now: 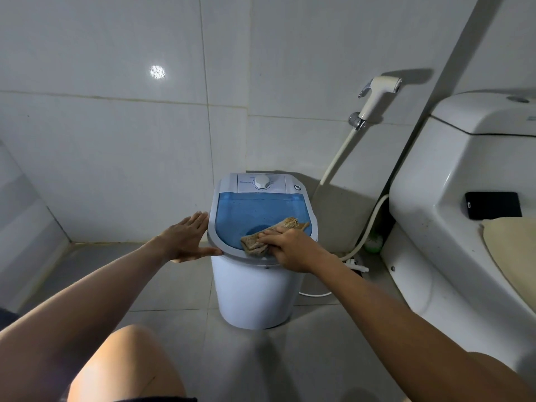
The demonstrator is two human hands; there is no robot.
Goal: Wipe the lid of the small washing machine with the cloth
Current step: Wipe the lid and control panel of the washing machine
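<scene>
Grey floor tiles (162, 288) lay under me, and nearest of all my bare knee (130, 364) rose at the bottom of the view. Both my forearms reached forward over it. My left hand (185, 239) was flat and relaxed, fingers straight, braced against the left edge of the small washing machine (255, 294), thumb touching the grey rim. My right hand (290, 248) sat on the near right part of the lid, fingers curled over the tan cloth (258, 242) and pressing it down; a frayed corner of the cloth stuck out beyond my knuckles. The blue lid (246, 213) was closed, translucent, filling most of the machine's top. Behind it, on the white control panel, stood a round white dial (262, 182). The tub itself was white and stood directly on the tiles, close to the back wall.

To the right, very near the machine, a white toilet (452, 216) crowded in, with a black phone (493, 205) lying on its ledge and a cream seat cover (513, 250) in front of that. Between machine and toilet a pale hose (368, 224) curved down to the floor, beside something small and green I couldn't make out. Higher up, a bidet sprayer (377, 95) hung on the wall (116, 126), which was large pale tiles with a bright spot of reflected light (157, 72).
</scene>
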